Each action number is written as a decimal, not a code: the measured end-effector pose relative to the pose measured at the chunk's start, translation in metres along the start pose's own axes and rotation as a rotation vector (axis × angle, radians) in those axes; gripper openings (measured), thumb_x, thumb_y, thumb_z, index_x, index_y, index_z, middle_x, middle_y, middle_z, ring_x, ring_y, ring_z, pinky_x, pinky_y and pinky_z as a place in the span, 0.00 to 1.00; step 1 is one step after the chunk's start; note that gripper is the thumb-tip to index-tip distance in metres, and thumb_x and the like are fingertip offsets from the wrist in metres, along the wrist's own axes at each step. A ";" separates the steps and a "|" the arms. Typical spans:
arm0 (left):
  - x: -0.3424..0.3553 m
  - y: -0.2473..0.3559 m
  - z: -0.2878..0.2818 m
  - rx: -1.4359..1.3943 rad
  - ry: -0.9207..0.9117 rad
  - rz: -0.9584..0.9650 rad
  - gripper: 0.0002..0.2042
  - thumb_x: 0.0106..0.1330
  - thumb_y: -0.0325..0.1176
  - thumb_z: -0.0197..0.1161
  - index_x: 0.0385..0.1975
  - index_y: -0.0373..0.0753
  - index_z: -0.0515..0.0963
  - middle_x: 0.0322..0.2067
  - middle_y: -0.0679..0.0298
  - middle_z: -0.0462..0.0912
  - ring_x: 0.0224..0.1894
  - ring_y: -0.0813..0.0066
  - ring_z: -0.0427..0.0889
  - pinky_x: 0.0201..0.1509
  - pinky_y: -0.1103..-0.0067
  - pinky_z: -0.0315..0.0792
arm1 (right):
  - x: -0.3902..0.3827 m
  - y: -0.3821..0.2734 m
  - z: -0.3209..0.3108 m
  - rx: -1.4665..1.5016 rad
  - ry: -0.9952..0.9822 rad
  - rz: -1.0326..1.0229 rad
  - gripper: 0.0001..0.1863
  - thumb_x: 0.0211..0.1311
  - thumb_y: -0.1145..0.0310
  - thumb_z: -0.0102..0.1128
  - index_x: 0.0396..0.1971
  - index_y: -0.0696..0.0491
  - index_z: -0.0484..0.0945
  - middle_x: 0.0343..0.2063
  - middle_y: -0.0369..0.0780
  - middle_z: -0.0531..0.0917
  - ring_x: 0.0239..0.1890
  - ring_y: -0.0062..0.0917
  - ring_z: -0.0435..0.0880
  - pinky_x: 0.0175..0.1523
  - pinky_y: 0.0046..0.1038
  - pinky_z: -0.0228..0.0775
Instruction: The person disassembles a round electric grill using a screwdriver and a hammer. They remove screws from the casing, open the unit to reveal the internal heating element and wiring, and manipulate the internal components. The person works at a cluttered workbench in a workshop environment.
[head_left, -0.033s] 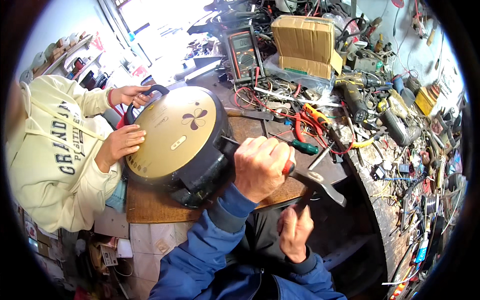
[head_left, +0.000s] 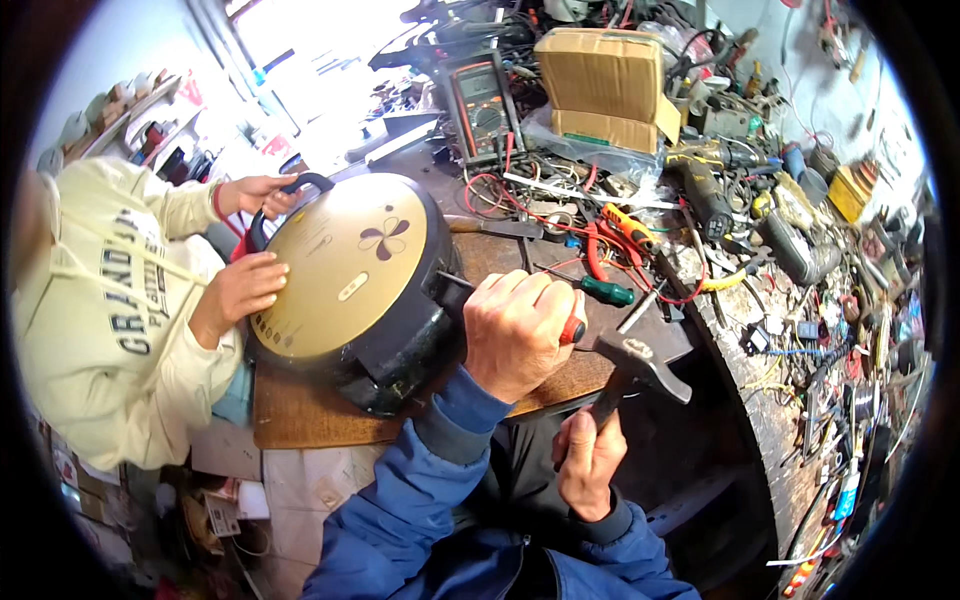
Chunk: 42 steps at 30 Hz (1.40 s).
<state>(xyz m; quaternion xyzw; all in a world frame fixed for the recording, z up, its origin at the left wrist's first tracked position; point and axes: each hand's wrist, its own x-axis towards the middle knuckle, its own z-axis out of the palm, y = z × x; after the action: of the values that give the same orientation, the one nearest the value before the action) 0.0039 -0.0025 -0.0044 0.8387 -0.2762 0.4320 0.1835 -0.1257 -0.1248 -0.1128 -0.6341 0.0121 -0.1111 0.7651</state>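
A round electric griddle [head_left: 350, 260] with a gold lid and black body is tilted on the wooden tabletop [head_left: 285, 420]. My left hand [head_left: 515, 330] is closed on a red-handled screwdriver [head_left: 572, 330], its metal shaft reaching the griddle's side near the black hinge. My right hand [head_left: 588, 465] grips a hammer [head_left: 645, 365], whose head is just right of the screwdriver's handle end. A person in a cream hoodie [head_left: 130, 310] stands at the left, one hand [head_left: 270, 192] at the griddle's black handle, the other [head_left: 240, 290] resting on the lid.
A multimeter [head_left: 482, 110] and a cardboard box [head_left: 597, 85] are at the back. Pliers [head_left: 595, 250], a green screwdriver [head_left: 605, 292], a knife [head_left: 510, 227] and cables lie beyond my hands. A dense clutter of tools and parts [head_left: 820, 300] covers the bench along the right.
The hammer head has shifted slightly, showing more of the red handle end beside it. My left hand has moved a little left. The other person's hands have barely moved.
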 end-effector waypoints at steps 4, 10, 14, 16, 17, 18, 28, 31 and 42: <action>0.000 -0.003 -0.004 0.012 -0.020 0.019 0.13 0.55 0.28 0.73 0.20 0.43 0.71 0.20 0.62 0.72 0.24 0.57 0.76 0.30 0.64 0.69 | 0.001 -0.001 0.015 0.208 0.103 -0.182 0.14 0.79 0.64 0.51 0.35 0.60 0.74 0.18 0.34 0.76 0.18 0.17 0.73 0.23 0.23 0.64; 0.001 -0.003 -0.005 0.028 -0.017 -0.001 0.13 0.55 0.28 0.73 0.20 0.42 0.71 0.19 0.61 0.72 0.24 0.57 0.75 0.30 0.64 0.69 | -0.001 -0.004 0.005 0.110 0.044 -0.137 0.14 0.77 0.67 0.50 0.31 0.60 0.74 0.19 0.34 0.77 0.17 0.18 0.74 0.23 0.23 0.64; 0.004 -0.005 -0.003 0.026 -0.010 0.017 0.14 0.55 0.28 0.73 0.19 0.42 0.71 0.19 0.62 0.71 0.24 0.58 0.75 0.29 0.65 0.68 | 0.003 -0.001 0.006 0.125 0.081 -0.192 0.13 0.78 0.67 0.51 0.32 0.58 0.73 0.18 0.34 0.77 0.17 0.17 0.73 0.23 0.23 0.64; 0.002 -0.004 -0.003 0.025 -0.016 0.003 0.14 0.55 0.28 0.73 0.19 0.43 0.70 0.19 0.62 0.71 0.24 0.58 0.75 0.29 0.65 0.68 | 0.003 0.002 0.006 0.145 0.062 -0.205 0.12 0.79 0.66 0.51 0.34 0.58 0.73 0.18 0.34 0.76 0.17 0.17 0.73 0.23 0.23 0.64; 0.002 -0.004 -0.003 0.015 -0.014 0.005 0.14 0.55 0.28 0.73 0.19 0.43 0.70 0.19 0.62 0.71 0.24 0.58 0.75 0.29 0.65 0.68 | 0.004 0.003 0.006 0.057 0.005 -0.128 0.14 0.80 0.65 0.49 0.34 0.58 0.71 0.18 0.35 0.75 0.16 0.17 0.71 0.22 0.22 0.62; 0.001 -0.003 -0.003 0.017 -0.025 0.007 0.14 0.55 0.28 0.73 0.19 0.43 0.71 0.19 0.62 0.71 0.23 0.58 0.75 0.29 0.65 0.68 | 0.004 0.004 0.006 0.008 -0.052 -0.062 0.15 0.82 0.64 0.47 0.33 0.58 0.70 0.18 0.37 0.73 0.15 0.17 0.70 0.21 0.20 0.61; 0.003 -0.006 -0.003 0.012 0.010 0.002 0.14 0.55 0.27 0.73 0.19 0.42 0.70 0.18 0.61 0.71 0.23 0.57 0.75 0.29 0.64 0.68 | 0.006 -0.002 0.010 0.044 -0.041 -0.061 0.14 0.80 0.62 0.53 0.36 0.59 0.72 0.19 0.34 0.75 0.19 0.15 0.74 0.24 0.23 0.66; 0.004 -0.007 -0.003 0.019 -0.007 0.012 0.14 0.54 0.27 0.73 0.20 0.42 0.70 0.19 0.61 0.71 0.24 0.56 0.75 0.30 0.64 0.68 | 0.010 -0.003 0.013 0.224 0.081 -0.210 0.15 0.82 0.61 0.51 0.36 0.56 0.70 0.20 0.35 0.74 0.16 0.16 0.69 0.22 0.21 0.62; 0.004 -0.009 -0.002 0.033 0.005 0.020 0.14 0.55 0.27 0.73 0.20 0.42 0.70 0.19 0.61 0.71 0.23 0.57 0.75 0.30 0.65 0.68 | 0.006 0.000 0.014 0.065 -0.003 -0.112 0.16 0.83 0.62 0.47 0.34 0.58 0.69 0.19 0.36 0.73 0.15 0.16 0.69 0.21 0.20 0.62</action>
<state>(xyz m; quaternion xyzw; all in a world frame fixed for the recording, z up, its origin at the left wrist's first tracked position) 0.0102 0.0042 -0.0001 0.8377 -0.2769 0.4406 0.1659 -0.1176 -0.1128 -0.1097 -0.6086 -0.0281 -0.1532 0.7780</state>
